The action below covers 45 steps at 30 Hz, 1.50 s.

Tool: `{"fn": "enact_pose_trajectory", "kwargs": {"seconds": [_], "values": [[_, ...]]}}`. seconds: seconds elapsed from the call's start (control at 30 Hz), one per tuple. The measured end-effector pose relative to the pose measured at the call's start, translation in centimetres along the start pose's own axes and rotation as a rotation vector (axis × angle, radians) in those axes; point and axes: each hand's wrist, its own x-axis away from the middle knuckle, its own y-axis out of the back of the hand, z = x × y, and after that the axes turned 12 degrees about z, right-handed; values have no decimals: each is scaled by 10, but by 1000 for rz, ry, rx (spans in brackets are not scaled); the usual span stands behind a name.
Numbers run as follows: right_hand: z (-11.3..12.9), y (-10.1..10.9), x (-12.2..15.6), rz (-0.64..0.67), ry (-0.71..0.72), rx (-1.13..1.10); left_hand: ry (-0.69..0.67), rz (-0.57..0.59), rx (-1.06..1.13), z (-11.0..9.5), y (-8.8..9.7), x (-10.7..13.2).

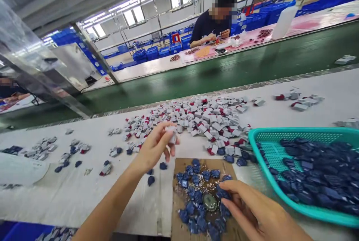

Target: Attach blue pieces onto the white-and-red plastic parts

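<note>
Between the thumb and fingers of my left hand (157,144) is a small pale grey block (171,134), held in front of a wide heap of grey-white blocks with dark red parts (207,119). My right hand (259,209) is closed at thumb and fingertips around a dark blue lump (222,191), over the right side of a cardboard sheet (177,196). More dark blue lumps (201,224) lie on that cardboard, ringed about a round greenish disc (210,202) with pale crumbs beside it.
A turquoise basket (265,175) of dark blue lumps stands at the right. Small groups of grey blocks (42,148) dot the left of the pale table (126,203). Beyond runs a green conveyor belt (157,84), with a co-worker (209,27) seated across it.
</note>
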Motion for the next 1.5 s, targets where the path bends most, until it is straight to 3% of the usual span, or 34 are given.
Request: {"fn": "enact_pose_trajectory", "kwargs": {"seconds": [0.17, 0.3, 0.4, 0.5, 0.6, 0.73, 0.83, 0.97, 1.07, 1.27, 1.5], "values": [[4, -18, -5, 175, 57, 150, 68, -132, 253, 43, -20, 79], [6, -23, -8, 259, 81, 246, 108, -310, 250, 64, -39, 110], [9, -20, -11, 298, 87, 273, 175, -379, 312, 70, -50, 121], [14, -17, -16, 317, 87, 292, 213, -326, 494, 75, -54, 124], [16, -17, -18, 332, 80, 293, 131, -237, 603, 78, -56, 122], [13, -15, -20, 387, 23, 219, 133, -282, 740, 73, -58, 118], [19, -6, -26, 316, -21, 122, 185, -289, 849, 66, -60, 116], [43, 8, -40, 115, 38, 1, 155, -215, 929, 61, -65, 115], [56, 10, -47, 126, 67, -68, 120, -172, 967, 57, -70, 115], [58, 4, -49, 221, 51, -138, 145, -257, 992, 41, -77, 117], [66, 4, -52, 274, -62, -306, 107, -231, 818, 44, -75, 116]]}}
